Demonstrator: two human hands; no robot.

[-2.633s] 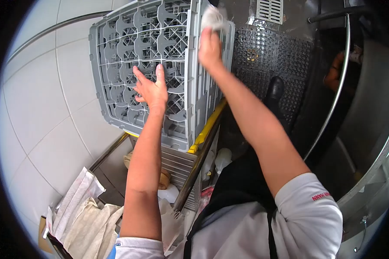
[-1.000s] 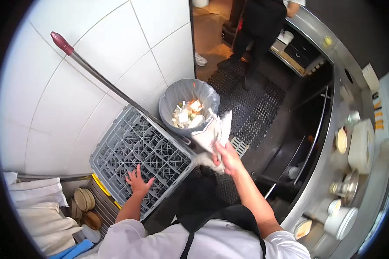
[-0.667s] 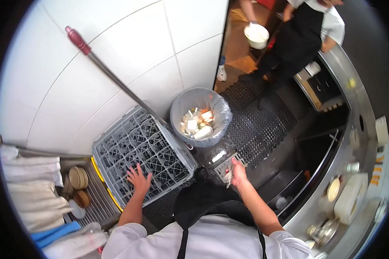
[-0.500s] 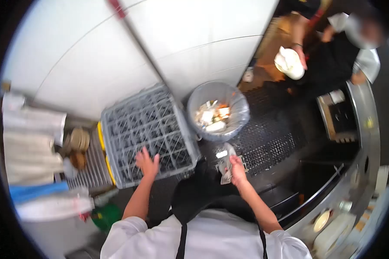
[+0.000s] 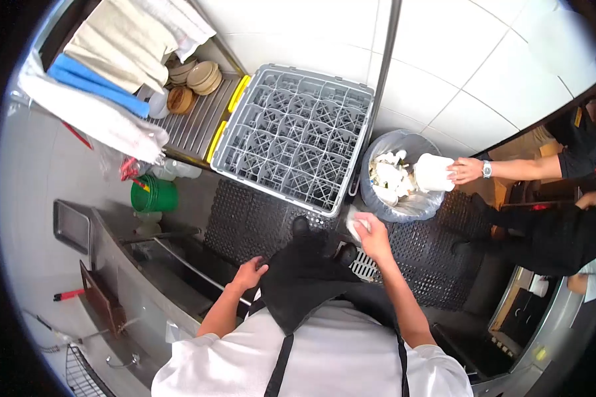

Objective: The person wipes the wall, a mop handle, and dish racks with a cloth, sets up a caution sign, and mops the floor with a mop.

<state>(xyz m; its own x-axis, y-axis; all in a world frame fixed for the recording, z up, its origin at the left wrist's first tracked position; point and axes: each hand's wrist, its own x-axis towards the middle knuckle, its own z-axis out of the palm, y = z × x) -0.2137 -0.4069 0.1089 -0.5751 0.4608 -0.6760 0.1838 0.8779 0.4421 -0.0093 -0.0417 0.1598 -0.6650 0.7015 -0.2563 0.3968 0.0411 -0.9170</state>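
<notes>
At left, the stacked bowls [image 5: 204,78] sit on a slatted shelf [image 5: 191,137], beside the grey compartmented dish rack [image 5: 275,190]. Below the rack, my left hand [image 5: 248,272] is near the black apron [image 5: 298,284], fingers loosely parted, nothing visible in them. Right of centre, my right hand [image 5: 375,241] is clamped on a bunched white cloth [image 5: 355,226], between the rack's near corner and the lined waste bin [image 5: 404,213]. I judge such a cloth best held compactly, loose ends gathered into the fingers, so that nothing snags the rack or brushes the bin's rim. Farther right, a co-worker's hand [image 5: 467,170] grips a white container [image 5: 434,173] over the bin; my arm would do well to give it room.
</notes>
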